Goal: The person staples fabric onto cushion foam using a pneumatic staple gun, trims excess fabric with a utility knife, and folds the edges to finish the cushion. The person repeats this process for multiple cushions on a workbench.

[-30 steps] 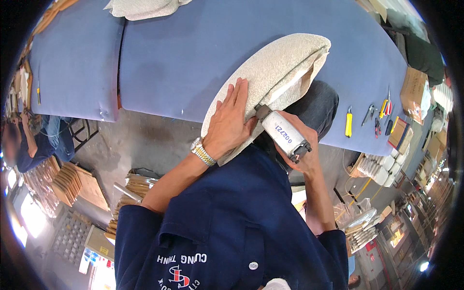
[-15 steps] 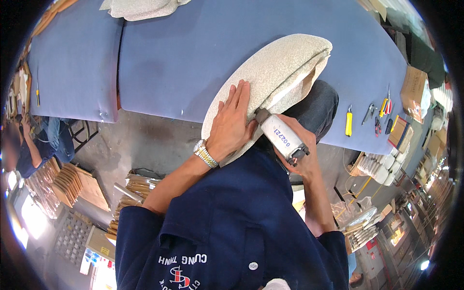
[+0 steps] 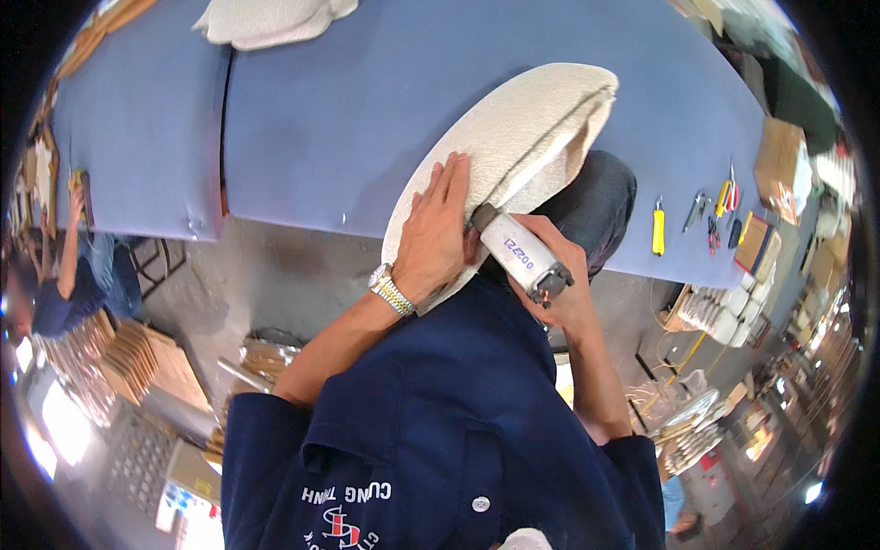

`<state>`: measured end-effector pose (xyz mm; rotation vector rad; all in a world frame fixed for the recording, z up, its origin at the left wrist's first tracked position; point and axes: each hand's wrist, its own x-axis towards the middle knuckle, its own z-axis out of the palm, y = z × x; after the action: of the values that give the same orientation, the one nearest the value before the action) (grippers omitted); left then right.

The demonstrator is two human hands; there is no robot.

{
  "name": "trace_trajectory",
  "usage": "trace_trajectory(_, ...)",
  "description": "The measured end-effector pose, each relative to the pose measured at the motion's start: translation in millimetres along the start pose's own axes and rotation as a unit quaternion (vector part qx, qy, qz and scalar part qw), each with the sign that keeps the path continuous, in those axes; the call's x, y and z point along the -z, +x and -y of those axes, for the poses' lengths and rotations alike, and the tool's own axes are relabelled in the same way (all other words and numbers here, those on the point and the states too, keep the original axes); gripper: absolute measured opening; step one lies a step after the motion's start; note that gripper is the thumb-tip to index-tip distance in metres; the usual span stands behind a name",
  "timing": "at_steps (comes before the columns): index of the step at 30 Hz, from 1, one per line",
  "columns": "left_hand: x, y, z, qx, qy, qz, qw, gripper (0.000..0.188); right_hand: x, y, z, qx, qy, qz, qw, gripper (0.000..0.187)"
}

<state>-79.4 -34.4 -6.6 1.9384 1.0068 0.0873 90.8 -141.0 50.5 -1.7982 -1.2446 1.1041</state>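
A beige fabric-covered cushion stands tilted on the near edge of the blue table, leaning by my raised knee. Its folded fabric edge and pale inner side face right. My left hand, with a watch at the wrist, lies flat against the cushion's outer face, fingers stretched out and thumb near the lower edge. My right hand is wrapped round a grey staple gun. Its dark nose is at the cushion's edge, just beside my left thumb; whether it touches is hard to see.
On the right of the blue table lie a yellow-handled tool, pliers and other hand tools, near a cardboard box. Another beige piece lies at the far edge. A person works at the left.
The staple gun and my right hand have shifted slightly left. My left hand stays on the cushion. At the left, the other person's hand has come up to the yellow tool on the table.
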Motion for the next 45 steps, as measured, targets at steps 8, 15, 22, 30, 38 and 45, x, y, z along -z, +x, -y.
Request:
trace_trajectory(8, -0.7, 6.7, -14.3, -0.138, -0.076, -0.07, 0.985, 0.075, 22.8, -23.4, 31.5, 0.053, 0.211, -0.136, 0.966, 0.055)
trace_trajectory(15, 10.8, 25.7, -115.5, -0.291, -0.15, -0.084, 0.941, 0.068, 48.7, -27.4, 58.7, 0.102, 0.555, -0.263, 0.783, 0.038)
trace_trajectory(22, 0.1, 42.8, -125.1, -0.278, 0.033, 0.032, 0.959, 0.047, 50.8, -42.6, 5.9, 0.145, 0.69, -0.349, 0.617, 0.033)
trace_trajectory(30, 2.3, 32.1, -113.1, 0.034, -0.03, 0.331, 0.942, 0.032, 99.3, -76.9, -104.4, 0.098, 0.717, -0.337, 0.603, 0.045)
trace_trajectory(38, 7.5, 60.1, -119.1, -0.043, 0.078, 0.186, 0.979, 0.034, 142.2, -114.5, -261.8, -0.164, 0.377, -0.286, 0.866, 0.039)
trace_trajectory(45, -0.7, 95.6, -168.0, -0.13, 0.224, 0.174, 0.95, 0.039, 318.8, -154.7, -449.5, -0.267, -0.039, -0.721, 0.638, 0.021)
